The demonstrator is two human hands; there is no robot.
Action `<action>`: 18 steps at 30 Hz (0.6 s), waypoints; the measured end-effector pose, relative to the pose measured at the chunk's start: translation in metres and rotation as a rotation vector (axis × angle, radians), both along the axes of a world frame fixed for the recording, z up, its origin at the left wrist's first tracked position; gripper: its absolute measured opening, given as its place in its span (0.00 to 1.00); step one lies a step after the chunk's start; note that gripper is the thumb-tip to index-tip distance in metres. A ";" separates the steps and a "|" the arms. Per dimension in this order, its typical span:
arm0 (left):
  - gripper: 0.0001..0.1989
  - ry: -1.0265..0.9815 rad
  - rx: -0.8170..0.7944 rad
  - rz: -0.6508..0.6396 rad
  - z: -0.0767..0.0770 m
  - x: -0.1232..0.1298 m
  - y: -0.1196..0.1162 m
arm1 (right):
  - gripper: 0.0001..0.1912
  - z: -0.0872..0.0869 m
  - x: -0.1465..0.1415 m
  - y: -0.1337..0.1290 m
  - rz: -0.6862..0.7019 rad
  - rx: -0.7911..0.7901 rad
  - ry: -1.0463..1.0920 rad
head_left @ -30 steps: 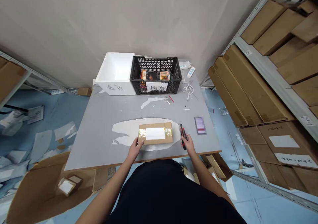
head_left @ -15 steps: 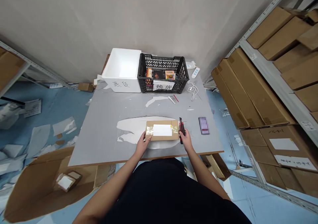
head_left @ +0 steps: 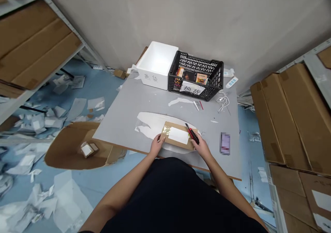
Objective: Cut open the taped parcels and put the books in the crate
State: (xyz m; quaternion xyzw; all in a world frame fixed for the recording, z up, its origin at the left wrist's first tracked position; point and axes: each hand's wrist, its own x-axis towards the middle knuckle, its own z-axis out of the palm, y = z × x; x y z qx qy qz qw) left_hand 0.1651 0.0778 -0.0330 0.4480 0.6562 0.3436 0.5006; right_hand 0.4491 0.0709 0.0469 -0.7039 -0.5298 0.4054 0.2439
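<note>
A small cardboard box with a blank-looking white label and shiny tape at its ends lies near the front of the grey table. My left hand grips the box's left end, thumb on top. In my right hand is a black and red box cutter, its tip slanting over the label's right side. That hand is closed round the cutter and rests against the box's right end. Beneath the box spreads a white worn patch of the tabletop.
At the back stand a white foam box and a black crate holding small packages. A phone-like blurred item lies right, near a white cable. A large open carton is on the floor left; shelves with cartons flank both sides.
My view has turned left, so the table appears shifted and tilted. The box cutter has swung from beside the box's right end to over its top. Both hands keep their places at the ends.
</note>
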 end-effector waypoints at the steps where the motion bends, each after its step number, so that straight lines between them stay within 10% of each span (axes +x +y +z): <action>1: 0.24 -0.018 -0.007 0.009 0.000 0.001 -0.001 | 0.29 0.008 -0.007 0.008 0.127 0.001 -0.045; 8: 0.26 -0.161 0.026 0.064 -0.007 0.002 -0.008 | 0.34 0.028 -0.054 0.052 0.723 -0.035 -0.301; 18: 0.27 -0.111 0.037 0.089 -0.020 0.002 -0.010 | 0.31 0.034 -0.075 0.075 0.957 -0.100 -0.450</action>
